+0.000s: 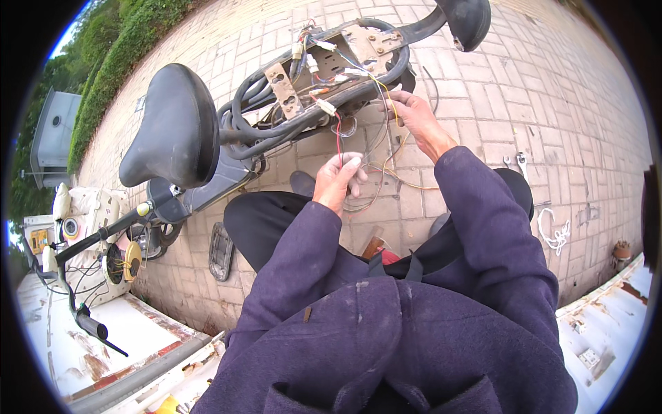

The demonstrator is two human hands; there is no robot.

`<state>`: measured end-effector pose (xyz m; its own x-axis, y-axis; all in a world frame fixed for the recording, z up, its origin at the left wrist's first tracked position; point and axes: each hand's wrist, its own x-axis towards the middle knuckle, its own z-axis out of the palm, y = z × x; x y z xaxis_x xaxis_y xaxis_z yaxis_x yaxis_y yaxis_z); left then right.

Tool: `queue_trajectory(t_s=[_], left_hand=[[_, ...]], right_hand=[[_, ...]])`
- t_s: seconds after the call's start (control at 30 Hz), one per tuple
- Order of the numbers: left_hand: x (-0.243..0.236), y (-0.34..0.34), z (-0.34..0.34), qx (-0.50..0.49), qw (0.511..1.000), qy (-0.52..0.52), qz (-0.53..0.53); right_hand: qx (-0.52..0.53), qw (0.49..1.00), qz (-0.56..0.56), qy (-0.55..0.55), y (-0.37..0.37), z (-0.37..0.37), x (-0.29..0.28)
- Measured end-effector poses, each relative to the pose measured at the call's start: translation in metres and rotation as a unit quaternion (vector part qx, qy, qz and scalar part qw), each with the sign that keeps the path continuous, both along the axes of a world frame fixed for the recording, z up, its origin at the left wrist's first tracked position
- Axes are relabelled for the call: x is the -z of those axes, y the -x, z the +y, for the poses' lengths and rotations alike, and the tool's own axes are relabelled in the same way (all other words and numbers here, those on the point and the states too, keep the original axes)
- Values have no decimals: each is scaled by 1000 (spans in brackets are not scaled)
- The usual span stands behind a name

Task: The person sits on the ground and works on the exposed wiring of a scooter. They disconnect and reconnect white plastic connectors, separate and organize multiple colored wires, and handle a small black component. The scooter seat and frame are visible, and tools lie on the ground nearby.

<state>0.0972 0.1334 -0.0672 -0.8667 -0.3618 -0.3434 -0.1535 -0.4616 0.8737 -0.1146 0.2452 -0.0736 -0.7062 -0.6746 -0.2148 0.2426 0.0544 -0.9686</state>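
My left hand (339, 181) pinches thin wires, among them a red one (338, 134) that runs down from a white connector (325, 106). To its upper right, my right hand (414, 119) has its fingers closed on a yellow wire (393, 103) beside the frame of a small electric scooter. The scooter's opened body (283, 90) lies across the top, with several connectors, cables and perforated metal plates exposed. Loose thin wires (403, 183) hang below and between my hands. A large black seat (169, 124) sits left of the opened body.
A second seat (469, 24) is at top right. Handlebars (89, 245) and removed panels with wiring (103, 203) lie left. Wrenches (521, 165), white cord (555, 231) and a grey tray (221, 252) rest on the paving (503, 96). White rusty surfaces (600, 338) border the lower corners.
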Motion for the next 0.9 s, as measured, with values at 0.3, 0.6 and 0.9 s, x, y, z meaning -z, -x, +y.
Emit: queue_trajectory(t_s=[0.3, 0.6, 0.9], left_hand=[[-32, 75, -26, -18, 1000, 19, 10], [-45, 114, -30, -157, 973, -166, -13], [-55, 105, -31, -166, 947, -271, 43]], right_hand=[[12, 994, 102, 42, -7, -2, 6], [85, 931, 328, -136, -14, 11, -18], [72, 796, 590, -118, 12, -18, -69]])
